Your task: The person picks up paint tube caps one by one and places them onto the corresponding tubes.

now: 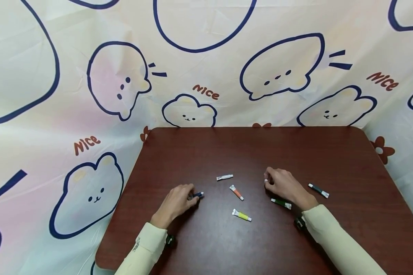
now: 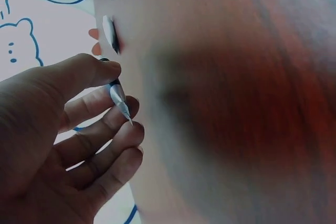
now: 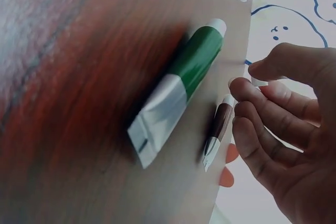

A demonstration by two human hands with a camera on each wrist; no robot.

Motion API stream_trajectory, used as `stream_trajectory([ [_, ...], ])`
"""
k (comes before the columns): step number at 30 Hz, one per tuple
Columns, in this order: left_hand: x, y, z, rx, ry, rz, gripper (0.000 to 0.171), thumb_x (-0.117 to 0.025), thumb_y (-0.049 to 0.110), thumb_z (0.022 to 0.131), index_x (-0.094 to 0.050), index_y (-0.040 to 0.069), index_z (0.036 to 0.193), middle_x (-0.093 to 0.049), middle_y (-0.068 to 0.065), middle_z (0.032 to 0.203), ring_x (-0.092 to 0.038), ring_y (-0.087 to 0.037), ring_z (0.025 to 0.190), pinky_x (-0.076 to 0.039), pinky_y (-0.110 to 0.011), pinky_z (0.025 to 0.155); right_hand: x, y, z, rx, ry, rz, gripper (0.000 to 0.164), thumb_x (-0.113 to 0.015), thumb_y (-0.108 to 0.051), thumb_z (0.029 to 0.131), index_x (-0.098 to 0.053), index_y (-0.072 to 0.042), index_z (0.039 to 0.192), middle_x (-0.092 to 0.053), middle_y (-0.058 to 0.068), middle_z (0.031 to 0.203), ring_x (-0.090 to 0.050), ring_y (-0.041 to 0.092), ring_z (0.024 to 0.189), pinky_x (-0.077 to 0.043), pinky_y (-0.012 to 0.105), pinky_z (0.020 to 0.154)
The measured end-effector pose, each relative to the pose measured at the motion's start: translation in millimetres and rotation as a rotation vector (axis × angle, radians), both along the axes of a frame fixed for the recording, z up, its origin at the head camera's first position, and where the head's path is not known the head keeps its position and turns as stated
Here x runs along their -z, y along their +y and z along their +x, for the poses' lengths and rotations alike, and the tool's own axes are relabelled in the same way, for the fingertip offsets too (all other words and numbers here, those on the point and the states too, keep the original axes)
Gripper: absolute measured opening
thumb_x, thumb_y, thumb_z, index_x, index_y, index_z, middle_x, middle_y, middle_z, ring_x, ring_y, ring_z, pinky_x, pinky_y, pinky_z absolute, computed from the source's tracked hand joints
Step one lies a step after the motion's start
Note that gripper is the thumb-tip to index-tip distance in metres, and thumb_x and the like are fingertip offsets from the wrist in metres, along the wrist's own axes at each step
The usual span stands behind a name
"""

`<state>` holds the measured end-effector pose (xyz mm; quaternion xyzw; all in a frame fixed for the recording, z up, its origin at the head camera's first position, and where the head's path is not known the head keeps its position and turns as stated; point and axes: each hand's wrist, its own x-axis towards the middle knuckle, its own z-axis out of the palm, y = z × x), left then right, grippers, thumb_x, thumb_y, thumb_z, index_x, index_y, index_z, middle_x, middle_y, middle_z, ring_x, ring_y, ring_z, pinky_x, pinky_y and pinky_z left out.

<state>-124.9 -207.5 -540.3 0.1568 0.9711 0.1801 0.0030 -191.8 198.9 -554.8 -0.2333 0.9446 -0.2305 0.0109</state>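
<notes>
My left hand pinches a small dark blue paint tube between thumb and fingers, just over the table. In the left wrist view its silver tail points toward the fingertips. My right hand pinches a small tube whose white cap shows at the fingertips; the rest is hidden. A green tube lies close below that hand. Between the hands lie a white tube, an orange tube and a yellow tube.
A dark teal tube lies right of the right hand. In the right wrist view, a brownish tube lies beyond the green one. The brown table meets a cartoon-printed cloth at its back and left edges.
</notes>
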Motion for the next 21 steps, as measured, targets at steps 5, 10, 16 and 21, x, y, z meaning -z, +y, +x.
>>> stream_trajectory([
  [5, -5.0, 4.4, -2.6, 0.021, 0.022, -0.013, 0.02, -0.087, 0.022, 0.095, -0.068, 0.015, 0.096, -0.067, 0.003, 0.081, -0.053, -0.01, 0.071, -0.048, -0.028, 0.063, -2.4, -0.6, 2.2, 0.011, 0.003, -0.017, 0.011, -0.075, -0.006, 0.094, -0.067, -0.012, 0.097, -0.065, -0.004, 0.082, -0.055, 0.008, 0.07, -0.049, 0.03, 0.065],
  [10, -8.4, 9.1, -5.0, 0.075, 0.08, -0.003, 0.02, -0.088, 0.022, 0.094, -0.069, 0.016, 0.097, -0.07, 0.005, 0.084, -0.059, -0.011, 0.076, -0.053, -0.029, 0.067, -5.5, -2.4, 5.8, 0.012, 0.004, -0.033, 0.01, -0.076, -0.006, 0.094, -0.068, -0.013, 0.096, -0.066, -0.005, 0.083, -0.055, 0.007, 0.071, -0.048, 0.029, 0.064],
  [16, -13.1, 16.8, -8.8, 0.161, 0.126, 0.031, 0.018, -0.088, 0.019, 0.094, -0.073, 0.015, 0.102, -0.075, 0.004, 0.091, -0.066, -0.012, 0.084, -0.058, -0.031, 0.074, -10.2, -6.5, 10.0, 0.019, 0.015, -0.052, 0.008, -0.077, -0.006, 0.094, -0.071, -0.011, 0.098, -0.068, -0.003, 0.085, -0.058, 0.009, 0.074, -0.05, 0.03, 0.065],
  [21, -16.3, 22.7, -11.6, 0.22, 0.169, 0.034, 0.016, -0.087, 0.018, 0.095, -0.076, 0.012, 0.106, -0.077, 0.002, 0.097, -0.066, -0.014, 0.086, -0.059, -0.033, 0.077, -12.0, -9.7, 13.4, 0.012, 0.043, -0.053, 0.008, -0.078, -0.007, 0.094, -0.073, -0.011, 0.099, -0.069, -0.003, 0.087, -0.06, 0.009, 0.078, -0.053, 0.031, 0.068],
])
